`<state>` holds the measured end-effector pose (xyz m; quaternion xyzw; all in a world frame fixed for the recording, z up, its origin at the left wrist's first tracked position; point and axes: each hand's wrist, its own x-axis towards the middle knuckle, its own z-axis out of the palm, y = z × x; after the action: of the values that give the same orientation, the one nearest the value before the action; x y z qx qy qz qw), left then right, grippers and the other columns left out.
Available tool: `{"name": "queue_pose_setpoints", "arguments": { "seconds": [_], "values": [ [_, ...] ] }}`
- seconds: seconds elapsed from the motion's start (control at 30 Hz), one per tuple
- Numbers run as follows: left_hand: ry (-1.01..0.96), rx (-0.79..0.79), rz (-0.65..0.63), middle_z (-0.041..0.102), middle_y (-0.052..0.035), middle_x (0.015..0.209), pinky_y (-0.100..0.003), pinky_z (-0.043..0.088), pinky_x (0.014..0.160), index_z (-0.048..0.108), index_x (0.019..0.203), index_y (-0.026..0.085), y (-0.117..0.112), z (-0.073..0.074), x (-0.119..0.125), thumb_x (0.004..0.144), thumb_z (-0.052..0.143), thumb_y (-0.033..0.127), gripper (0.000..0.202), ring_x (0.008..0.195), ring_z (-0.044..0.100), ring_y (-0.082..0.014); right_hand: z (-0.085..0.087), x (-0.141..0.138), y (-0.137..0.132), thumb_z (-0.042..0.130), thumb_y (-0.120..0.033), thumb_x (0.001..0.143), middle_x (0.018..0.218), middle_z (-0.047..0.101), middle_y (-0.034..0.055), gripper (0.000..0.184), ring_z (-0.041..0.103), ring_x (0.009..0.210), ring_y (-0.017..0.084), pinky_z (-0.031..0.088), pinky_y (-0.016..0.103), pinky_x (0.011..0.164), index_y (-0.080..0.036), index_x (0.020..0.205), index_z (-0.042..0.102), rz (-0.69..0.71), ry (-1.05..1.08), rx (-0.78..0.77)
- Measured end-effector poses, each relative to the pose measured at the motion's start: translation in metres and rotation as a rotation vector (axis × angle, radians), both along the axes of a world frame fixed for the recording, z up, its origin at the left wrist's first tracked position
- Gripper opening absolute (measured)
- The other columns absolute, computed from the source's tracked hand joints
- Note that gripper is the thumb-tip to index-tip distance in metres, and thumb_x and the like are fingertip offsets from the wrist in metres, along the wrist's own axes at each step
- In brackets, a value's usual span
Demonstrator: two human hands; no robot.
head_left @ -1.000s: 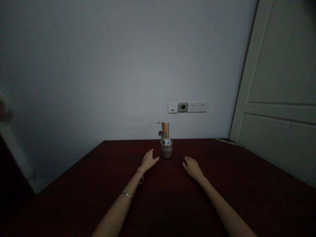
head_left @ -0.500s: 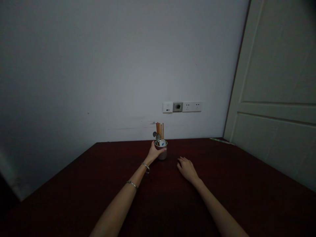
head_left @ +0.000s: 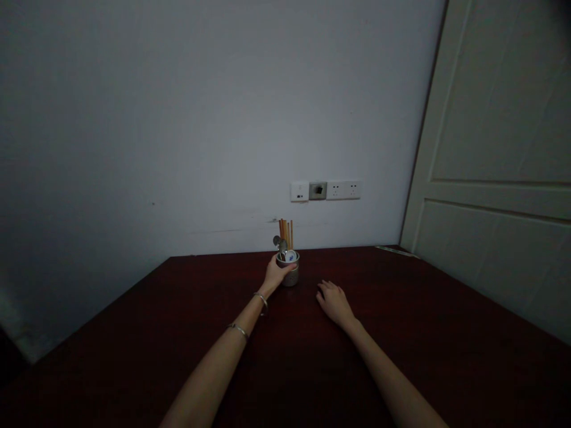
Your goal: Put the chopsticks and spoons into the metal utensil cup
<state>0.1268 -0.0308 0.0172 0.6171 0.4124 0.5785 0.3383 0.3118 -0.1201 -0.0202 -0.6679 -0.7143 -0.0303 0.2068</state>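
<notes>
Near the far edge of the dark red table (head_left: 200, 309) stands an upright grey utensil holder (head_left: 291, 277). Several wooden chopsticks (head_left: 286, 233), metal spoons (head_left: 282, 244) and a white spoon (head_left: 291, 256) with a blue mark stick out of its top. My left hand (head_left: 275, 274) is wrapped round the holder's left and near side, the thumb across its front; the other fingers are partly hidden behind it. To the right of the holder and apart from it, my right hand (head_left: 334, 302) lies palm down on the tabletop, fingers stretched out and holding nothing.
Behind the table rises a pale wall (head_left: 214, 119) with a row of sockets and switches (head_left: 325, 190). A light panelled door (head_left: 491, 148) stands along the right side. A thin flat strip (head_left: 395, 251) lies at the table's far right edge.
The whole view has shifted slightly, so everything sits a little further left and higher. My left hand keeps its place round the holder, and my right hand stays flat on the table.
</notes>
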Motion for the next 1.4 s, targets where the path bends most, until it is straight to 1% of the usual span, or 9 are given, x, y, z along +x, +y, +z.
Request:
{"name": "queue_pose_setpoints", "arguments": {
  "seconds": [0.2, 0.37, 0.5, 0.67, 0.87, 0.97, 1.03, 1.17, 1.4],
  "values": [
    [-0.055, -0.017, 0.050, 0.064, -0.0133, 0.101, -0.030, 0.043, 0.079, 0.059, 0.098, 0.012, 0.001, 0.000, -0.001, 0.051, 0.078, 0.032, 0.054, 0.089, 0.059, -0.0203, -0.001, 0.002, 0.002, 0.033, -0.026, 0.084, 0.127, 0.050, 0.0110, 0.041, 0.041, 0.119, 0.024, 0.028, 0.039, 0.099, -0.012, 0.116, 0.055, 0.009, -0.004, -0.006],
    [-0.089, 0.001, 0.129, 0.063, -0.0122, 0.101, -0.029, 0.043, 0.078, 0.058, 0.100, 0.014, 0.002, 0.007, -0.028, 0.053, 0.077, 0.035, 0.055, 0.089, 0.059, -0.0199, -0.002, 0.003, 0.003, 0.033, -0.027, 0.084, 0.127, 0.050, 0.0107, 0.041, 0.041, 0.119, 0.025, 0.029, 0.039, 0.099, -0.013, 0.115, 0.056, 0.010, -0.005, 0.002],
    [-0.063, 0.041, 0.204, 0.062, -0.0119, 0.103, -0.031, 0.042, 0.082, 0.057, 0.101, 0.014, 0.002, 0.016, -0.072, 0.052, 0.077, 0.035, 0.057, 0.092, 0.058, -0.0203, -0.005, 0.004, 0.004, 0.035, -0.028, 0.084, 0.126, 0.051, 0.0106, 0.040, 0.041, 0.119, 0.025, 0.029, 0.040, 0.098, -0.013, 0.115, 0.056, 0.018, -0.004, 0.006],
    [0.018, 0.055, 0.337, 0.062, -0.0115, 0.103, -0.032, 0.042, 0.084, 0.056, 0.100, 0.014, -0.007, 0.020, -0.146, 0.052, 0.077, 0.037, 0.057, 0.094, 0.057, -0.0210, -0.010, 0.006, 0.008, 0.035, -0.028, 0.083, 0.126, 0.051, 0.0120, 0.040, 0.042, 0.118, 0.025, 0.030, 0.041, 0.098, -0.012, 0.114, 0.056, 0.037, -0.022, 0.011],
    [0.090, 0.073, 0.474, 0.062, -0.0121, 0.102, -0.033, 0.041, 0.084, 0.056, 0.101, 0.014, -0.032, 0.022, -0.238, 0.053, 0.077, 0.036, 0.057, 0.093, 0.058, -0.0218, -0.021, 0.010, 0.015, 0.034, -0.030, 0.083, 0.123, 0.053, 0.0137, 0.042, 0.045, 0.116, 0.025, 0.033, 0.040, 0.097, -0.011, 0.112, 0.057, 0.055, -0.055, 0.054],
    [0.104, 0.055, 0.525, 0.061, -0.0124, 0.104, -0.035, 0.041, 0.086, 0.055, 0.102, 0.014, -0.047, 0.025, -0.273, 0.052, 0.077, 0.034, 0.058, 0.095, 0.057, -0.0222, -0.029, 0.014, 0.021, 0.033, -0.031, 0.082, 0.122, 0.053, 0.0148, 0.044, 0.046, 0.116, 0.026, 0.035, 0.041, 0.096, -0.010, 0.113, 0.057, 0.073, -0.078, 0.068],
    [0.086, 0.047, 0.551, 0.061, -0.0117, 0.104, -0.035, 0.040, 0.088, 0.056, 0.102, 0.014, -0.057, 0.026, -0.290, 0.052, 0.077, 0.032, 0.057, 0.096, 0.057, -0.0219, -0.034, 0.017, 0.025, 0.033, -0.034, 0.082, 0.123, 0.053, 0.0143, 0.045, 0.046, 0.115, 0.027, 0.036, 0.042, 0.095, -0.010, 0.113, 0.057, 0.073, -0.089, 0.071],
    [0.016, 0.037, 0.578, 0.062, -0.0106, 0.104, -0.037, 0.037, 0.092, 0.056, 0.102, 0.015, -0.075, 0.025, -0.306, 0.053, 0.078, 0.027, 0.055, 0.098, 0.056, -0.0213, -0.041, 0.021, 0.031, 0.032, -0.036, 0.081, 0.122, 0.053, 0.0147, 0.048, 0.047, 0.115, 0.028, 0.036, 0.043, 0.095, -0.009, 0.112, 0.057, 0.096, -0.099, 0.087],
    [-0.025, 0.005, 0.596, 0.061, -0.0111, 0.106, -0.037, 0.035, 0.094, 0.055, 0.104, 0.015, -0.091, 0.014, -0.308, 0.051, 0.079, 0.026, 0.059, 0.100, 0.056, -0.0217, -0.041, 0.024, 0.033, 0.031, -0.038, 0.081, 0.122, 0.053, 0.0148, 0.050, 0.047, 0.115, 0.028, 0.037, 0.043, 0.095, -0.009, 0.112, 0.057, 0.108, -0.103, 0.082]
  ]
}}
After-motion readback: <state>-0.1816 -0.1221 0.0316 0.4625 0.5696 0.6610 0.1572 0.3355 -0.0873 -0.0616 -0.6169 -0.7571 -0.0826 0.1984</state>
